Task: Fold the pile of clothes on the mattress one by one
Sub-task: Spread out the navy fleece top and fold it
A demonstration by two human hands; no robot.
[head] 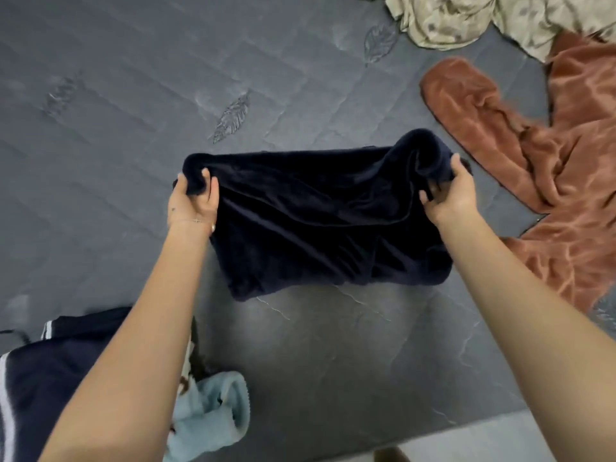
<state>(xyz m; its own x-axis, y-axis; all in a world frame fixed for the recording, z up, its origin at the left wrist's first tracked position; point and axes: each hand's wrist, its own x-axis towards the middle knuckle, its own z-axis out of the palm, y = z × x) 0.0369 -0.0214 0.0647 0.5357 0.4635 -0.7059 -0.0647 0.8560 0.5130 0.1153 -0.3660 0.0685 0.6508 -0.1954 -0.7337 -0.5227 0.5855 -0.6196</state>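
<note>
We hold a navy cloth (pixel 316 221) by its far edge, one hand at each corner. Our left hand (pixel 193 201) is curled round the left corner, with a bunched fold pinched between thumb and fingers. Our right hand (pixel 450 191) grips the right corner the same way, closed over a thick roll of the fabric. The cloth sags in soft creases between the two hands, and its near edge rests on the mattress (pixel 100 145), close to the middle of the view. It looks doubled over on itself, though we cannot tell into how many layers.

The mattress is dark grey and quilted, with stitched leaf shapes (pixel 231 118) on its cover. To the right of the navy cloth a rust top (pixel 573 155) lies spread out near our right hand, one long sleeve stretched toward the left. Beyond it, at the far right, a beige cloth (pixel 466 18) with a faint pattern lies crumpled, touching the rust top.

At the near left, partly hidden by our left forearm, lies a striped garment (pixel 33 378), dark with white bands. Just beside it is a blue knit (pixel 213 411), at the mattress's near edge. A small mark (pixel 173 209) shows on the back of our left hand, too small to read. A strip of paler floor (pixel 483 441) runs along the bottom right.
</note>
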